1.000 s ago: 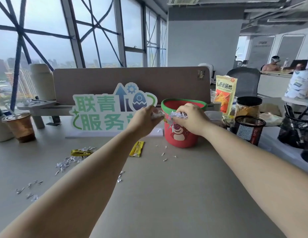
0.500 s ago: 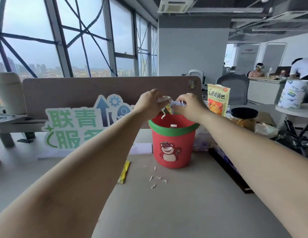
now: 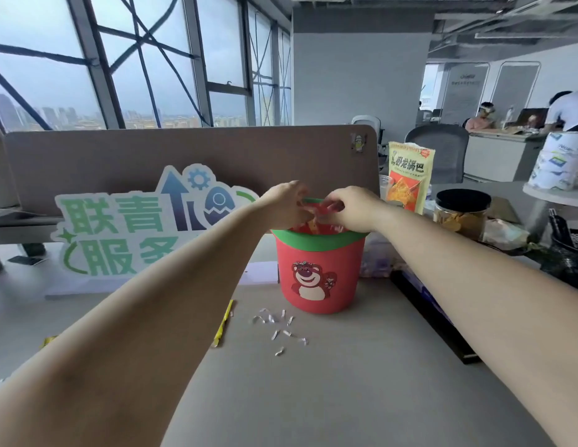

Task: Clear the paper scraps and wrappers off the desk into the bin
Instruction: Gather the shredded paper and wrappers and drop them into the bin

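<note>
Both hands, left point(image 3: 289, 204) and right point(image 3: 347, 208), pinch scraps over the bin point(image 3: 318, 272); light pieces risk drifting past the rim onto the tabletop point(image 3: 361, 382), joining strays point(image 3: 278, 327) there.

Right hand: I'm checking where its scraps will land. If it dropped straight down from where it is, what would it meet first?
Probably the open mouth of the red plastic bin with the green rim: the right hand hangs above it, though depth is uncertain.
</note>
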`<action>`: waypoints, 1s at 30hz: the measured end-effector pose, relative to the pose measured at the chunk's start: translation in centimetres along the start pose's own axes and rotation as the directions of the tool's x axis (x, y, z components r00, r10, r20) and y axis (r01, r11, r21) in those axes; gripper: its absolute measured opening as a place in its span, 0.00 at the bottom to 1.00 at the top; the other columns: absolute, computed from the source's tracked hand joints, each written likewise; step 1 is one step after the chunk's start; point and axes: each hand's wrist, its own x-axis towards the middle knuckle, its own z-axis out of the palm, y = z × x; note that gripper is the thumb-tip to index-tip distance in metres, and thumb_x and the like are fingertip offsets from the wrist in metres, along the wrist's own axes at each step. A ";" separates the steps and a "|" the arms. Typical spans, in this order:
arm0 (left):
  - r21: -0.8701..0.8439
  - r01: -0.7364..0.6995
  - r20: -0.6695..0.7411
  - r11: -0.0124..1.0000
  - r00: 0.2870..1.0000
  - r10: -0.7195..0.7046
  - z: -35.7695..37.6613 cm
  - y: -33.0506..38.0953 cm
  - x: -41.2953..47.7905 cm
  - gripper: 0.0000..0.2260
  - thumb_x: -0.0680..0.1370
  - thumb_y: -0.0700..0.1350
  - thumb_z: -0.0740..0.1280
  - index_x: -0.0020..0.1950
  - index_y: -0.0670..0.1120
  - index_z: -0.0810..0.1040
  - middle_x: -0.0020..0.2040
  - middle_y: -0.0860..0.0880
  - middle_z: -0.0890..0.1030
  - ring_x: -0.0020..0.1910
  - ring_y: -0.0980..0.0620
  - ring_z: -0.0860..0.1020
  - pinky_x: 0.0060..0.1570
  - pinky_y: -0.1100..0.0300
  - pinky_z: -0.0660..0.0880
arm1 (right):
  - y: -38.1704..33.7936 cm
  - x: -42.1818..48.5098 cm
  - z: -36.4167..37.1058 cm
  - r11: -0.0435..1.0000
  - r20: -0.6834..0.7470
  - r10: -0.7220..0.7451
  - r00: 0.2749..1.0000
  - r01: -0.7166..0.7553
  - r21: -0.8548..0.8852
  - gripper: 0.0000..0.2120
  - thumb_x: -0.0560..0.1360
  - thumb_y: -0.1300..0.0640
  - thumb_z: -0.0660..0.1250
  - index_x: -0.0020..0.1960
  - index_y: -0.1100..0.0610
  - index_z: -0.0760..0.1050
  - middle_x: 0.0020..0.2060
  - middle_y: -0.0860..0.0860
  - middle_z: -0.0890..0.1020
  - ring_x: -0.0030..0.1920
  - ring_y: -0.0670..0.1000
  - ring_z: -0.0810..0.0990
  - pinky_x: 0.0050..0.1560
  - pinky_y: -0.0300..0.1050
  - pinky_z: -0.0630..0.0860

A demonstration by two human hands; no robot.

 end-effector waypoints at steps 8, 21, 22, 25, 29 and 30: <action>-0.003 -0.046 0.057 0.999 0.997 0.047 -0.8 0.3 -1.5 0.16 0.73 0.47 0.65 0.61 0.49 0.75 0.53 0.46 0.79 0.45 0.47 0.76 0.40 0.59 0.72 | -0.5 -1.3 -0.9 0.999 -0.020 -0.039 0.999 0.039 -0.016 0.12 0.75 0.51 0.65 0.56 0.53 0.79 0.55 0.51 0.81 0.56 0.52 0.77 0.52 0.42 0.70; -0.209 0.072 -0.164 0.975 0.981 -0.108 -0.4 -3.1 -14.1 0.23 0.76 0.51 0.66 0.69 0.46 0.67 0.68 0.46 0.72 0.67 0.48 0.71 0.61 0.60 0.67 | -5.3 -10.2 4.2 0.961 -0.307 -0.112 0.945 0.182 0.209 0.08 0.74 0.59 0.64 0.50 0.56 0.79 0.44 0.47 0.80 0.45 0.46 0.76 0.46 0.38 0.70; -0.181 0.121 -0.142 0.976 0.979 -0.148 0.1 -4.1 -15.7 0.23 0.76 0.52 0.66 0.69 0.47 0.67 0.68 0.46 0.72 0.67 0.46 0.71 0.63 0.56 0.68 | -5.4 -11.0 5.6 0.961 -0.267 -0.106 0.958 0.168 0.220 0.08 0.73 0.60 0.64 0.51 0.56 0.79 0.45 0.48 0.81 0.46 0.46 0.76 0.47 0.38 0.70; -0.075 0.257 -0.063 0.964 0.963 -0.261 1.7 -6.7 -20.8 0.24 0.76 0.53 0.65 0.70 0.48 0.66 0.70 0.44 0.69 0.68 0.43 0.69 0.64 0.53 0.67 | -5.0 -13.1 10.2 0.974 -0.125 -0.065 0.990 0.090 0.209 0.11 0.72 0.58 0.66 0.54 0.56 0.78 0.50 0.53 0.82 0.50 0.53 0.79 0.53 0.44 0.75; 0.030 0.309 -0.005 0.951 0.951 -0.309 3.4 -9.8 -27.0 0.28 0.76 0.57 0.63 0.73 0.48 0.62 0.75 0.45 0.62 0.73 0.44 0.63 0.69 0.54 0.61 | -4.8 -15.8 15.1 0.997 0.120 -0.035 0.992 0.026 0.077 0.28 0.72 0.48 0.67 0.69 0.56 0.65 0.69 0.56 0.69 0.69 0.56 0.67 0.70 0.48 0.63; 0.078 0.324 0.019 0.943 0.945 -0.327 3.9 -10.6 -28.2 0.30 0.76 0.59 0.62 0.74 0.50 0.60 0.77 0.46 0.57 0.75 0.45 0.59 0.72 0.52 0.57 | -4.7 -16.4 16.0 0.999 0.175 -0.023 0.984 0.015 0.048 0.33 0.73 0.45 0.66 0.72 0.56 0.59 0.74 0.55 0.62 0.73 0.54 0.60 0.74 0.47 0.57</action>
